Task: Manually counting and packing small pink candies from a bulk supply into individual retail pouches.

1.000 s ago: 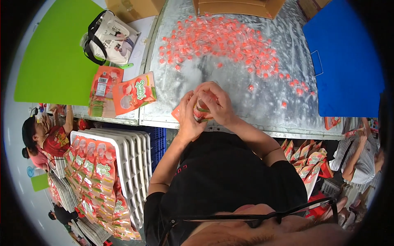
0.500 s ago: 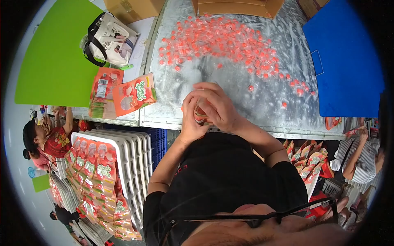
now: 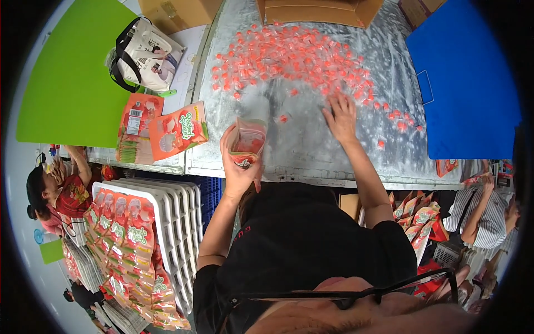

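Note:
My left hand (image 3: 238, 177) grips an open-topped red and green pouch (image 3: 250, 136) near the table's front edge. Its mouth gapes upward, and some pinkish contents show inside, too blurred to name. Out to the right, my right hand (image 3: 341, 117) reaches over the tabletop with its fingers apart, fingertips at the near edge of a wide heap of small red-orange wrapped candies (image 3: 295, 53). Whether anything lies under that palm is hidden. A single wrapped candy (image 3: 283, 118) rests between the pouch and my right hand.
Flat pouches (image 3: 178, 132) lie at the left of the metal table (image 3: 300, 158), near a white bag (image 3: 150, 55). An open carton (image 3: 317, 14) stands behind the heap, a blue panel (image 3: 467, 83) at right. Stacked white trays (image 3: 181, 234) hold pouches at lower left. Other people work at both sides.
My hands have parted. The left has shifted left with the pouch, whose open mouth now shows; the right has left the pouch and stretched forward and right to the candies.

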A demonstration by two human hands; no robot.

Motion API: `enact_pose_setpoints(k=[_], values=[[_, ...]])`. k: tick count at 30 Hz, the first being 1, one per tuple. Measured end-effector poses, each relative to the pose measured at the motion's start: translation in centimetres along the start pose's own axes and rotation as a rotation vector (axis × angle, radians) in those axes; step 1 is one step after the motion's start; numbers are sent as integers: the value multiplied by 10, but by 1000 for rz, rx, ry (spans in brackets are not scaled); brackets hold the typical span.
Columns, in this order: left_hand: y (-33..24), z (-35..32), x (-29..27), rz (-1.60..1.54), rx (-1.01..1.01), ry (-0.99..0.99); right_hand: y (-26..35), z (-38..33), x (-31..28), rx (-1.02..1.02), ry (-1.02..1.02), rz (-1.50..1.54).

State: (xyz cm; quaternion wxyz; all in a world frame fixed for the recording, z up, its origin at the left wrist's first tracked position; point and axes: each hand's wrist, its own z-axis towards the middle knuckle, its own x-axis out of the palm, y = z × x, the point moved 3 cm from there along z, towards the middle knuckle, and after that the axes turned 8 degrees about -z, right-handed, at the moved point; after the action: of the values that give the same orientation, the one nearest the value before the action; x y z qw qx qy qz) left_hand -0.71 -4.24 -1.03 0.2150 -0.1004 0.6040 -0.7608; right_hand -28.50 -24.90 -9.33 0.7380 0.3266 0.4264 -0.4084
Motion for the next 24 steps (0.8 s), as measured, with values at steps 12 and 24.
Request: enact_pose_setpoints(k=[12, 24], values=[[-1, -7, -10, -40, -79, -46, 20, -35, -11, 78, 183, 685], [7, -12, -13, -105, -94, -45, 66, -49, -30, -188, 204, 489]])
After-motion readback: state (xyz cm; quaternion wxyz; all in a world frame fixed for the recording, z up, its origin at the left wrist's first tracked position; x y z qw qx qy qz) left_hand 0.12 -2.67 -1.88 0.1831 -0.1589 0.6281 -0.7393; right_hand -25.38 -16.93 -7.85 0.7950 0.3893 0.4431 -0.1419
